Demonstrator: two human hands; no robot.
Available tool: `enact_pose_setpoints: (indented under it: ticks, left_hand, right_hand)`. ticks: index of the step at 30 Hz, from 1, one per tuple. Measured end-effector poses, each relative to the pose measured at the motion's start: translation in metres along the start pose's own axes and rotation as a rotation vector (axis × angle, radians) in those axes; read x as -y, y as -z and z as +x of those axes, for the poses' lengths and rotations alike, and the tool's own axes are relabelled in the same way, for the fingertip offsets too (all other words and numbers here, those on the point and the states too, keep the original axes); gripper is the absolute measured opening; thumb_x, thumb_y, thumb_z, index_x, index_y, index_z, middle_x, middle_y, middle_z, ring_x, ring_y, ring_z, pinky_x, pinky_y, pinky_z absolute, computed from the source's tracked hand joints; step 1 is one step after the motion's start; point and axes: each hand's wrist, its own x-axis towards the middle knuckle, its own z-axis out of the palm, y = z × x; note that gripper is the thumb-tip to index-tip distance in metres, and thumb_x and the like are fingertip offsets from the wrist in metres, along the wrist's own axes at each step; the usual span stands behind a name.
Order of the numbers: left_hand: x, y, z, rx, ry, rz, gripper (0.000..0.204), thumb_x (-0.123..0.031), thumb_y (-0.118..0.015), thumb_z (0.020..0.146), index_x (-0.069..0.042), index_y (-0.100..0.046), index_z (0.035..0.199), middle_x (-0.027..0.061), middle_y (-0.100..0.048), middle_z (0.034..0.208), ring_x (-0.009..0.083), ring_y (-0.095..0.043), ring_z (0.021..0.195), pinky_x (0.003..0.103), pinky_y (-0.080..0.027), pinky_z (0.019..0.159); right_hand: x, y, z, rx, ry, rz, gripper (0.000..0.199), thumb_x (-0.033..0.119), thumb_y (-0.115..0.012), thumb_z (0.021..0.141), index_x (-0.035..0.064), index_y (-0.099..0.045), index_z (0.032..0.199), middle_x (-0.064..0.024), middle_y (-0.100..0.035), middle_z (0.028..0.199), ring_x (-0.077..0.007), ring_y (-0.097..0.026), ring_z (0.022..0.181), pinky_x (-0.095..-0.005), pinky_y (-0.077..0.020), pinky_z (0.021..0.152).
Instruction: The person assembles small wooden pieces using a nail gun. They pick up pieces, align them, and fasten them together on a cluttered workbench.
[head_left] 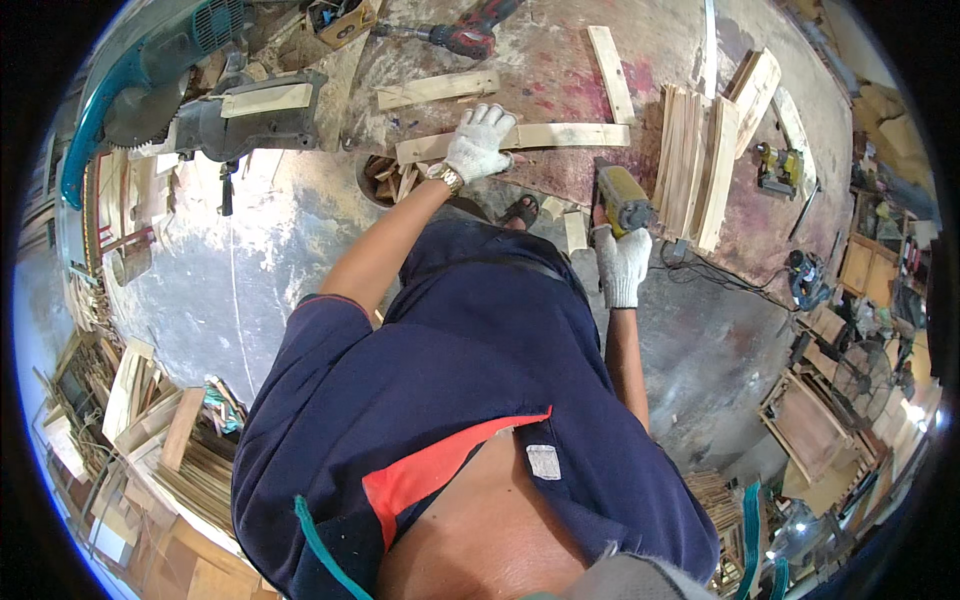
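White knit-gloved fingers [497, 118] of the left hand [478, 142] spread flat and pressed down on a long pale wooden slat [560, 136] lying across the red-stained floor [560, 85], gripping nothing. Right hand [621, 262], gloved alike, wrapped shut around the grip of a yellow nail gun [624, 198], nose aimed toward the slat and just short of it. Farther out: stacked slats [697, 160] right of the gun, loose slats [437, 89] beyond, a red drill [462, 38] at the top, a teal mitre saw [170, 75] far left.
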Motion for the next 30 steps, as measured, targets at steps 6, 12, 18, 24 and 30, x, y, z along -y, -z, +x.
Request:
enact_pose_setpoints:
  ticks: [6,12,18,24,30]
  left_hand:
    - [0.008,-0.026,0.006,-0.082,-0.066,-0.082,0.063,-0.050,-0.080,0.077,-0.013,-0.060,0.124,0.0103,-0.057,0.121,0.0305,-0.053,0.122,0.046,-0.044,0.102]
    - [0.010,-0.025,0.005,-0.088,-0.089,-0.113,0.050,-0.040,-0.078,0.080,-0.013,-0.060,0.118,0.0101,-0.058,0.118,0.0306,-0.055,0.117,0.045,-0.045,0.100]
    - [0.012,-0.037,0.006,-0.107,-0.058,-0.102,0.037,-0.013,-0.065,0.082,-0.012,-0.061,0.119,0.0128,-0.058,0.123,0.0329,-0.054,0.121,0.046,-0.045,0.104]
    - [0.013,-0.034,0.007,-0.089,-0.043,-0.195,0.042,-0.012,-0.069,0.078,-0.013,-0.062,0.119,0.0119,-0.058,0.125,0.0329,-0.055,0.123,0.046,-0.045,0.105]
    - [0.017,-0.045,0.005,-0.156,-0.044,-0.200,0.054,-0.017,-0.078,0.072,-0.015,-0.062,0.124,0.0118,-0.058,0.132,0.0331,-0.052,0.129,0.048,-0.045,0.109]
  right_hand:
    - [0.033,-0.028,0.029,-0.012,0.255,0.011,0.037,0.026,-0.077,0.086,-0.0009,-0.072,0.111,-0.0219,-0.076,0.097,-0.0358,-0.075,0.091,-0.0401,-0.0576,0.078]
    - [0.052,-0.052,0.046,0.156,0.137,0.040,0.035,0.021,-0.075,0.085,-0.0010,-0.070,0.112,-0.0233,-0.075,0.099,-0.0379,-0.074,0.090,-0.0434,-0.0565,0.078]
    - [0.038,-0.082,0.071,0.250,0.068,0.093,0.044,0.025,-0.074,0.084,-0.0013,-0.065,0.118,-0.0254,-0.073,0.097,-0.0422,-0.072,0.091,-0.0464,-0.0560,0.078]
    - [0.050,-0.099,0.087,0.279,0.072,0.037,0.046,0.022,-0.072,0.082,-0.0014,-0.061,0.121,-0.0283,-0.072,0.104,-0.0460,-0.070,0.099,-0.0481,-0.0545,0.085]
    - [0.058,-0.098,0.084,0.276,0.156,-0.074,0.047,0.022,-0.071,0.082,-0.0007,-0.060,0.122,-0.0285,-0.072,0.105,-0.0459,-0.070,0.100,-0.0486,-0.0541,0.086]
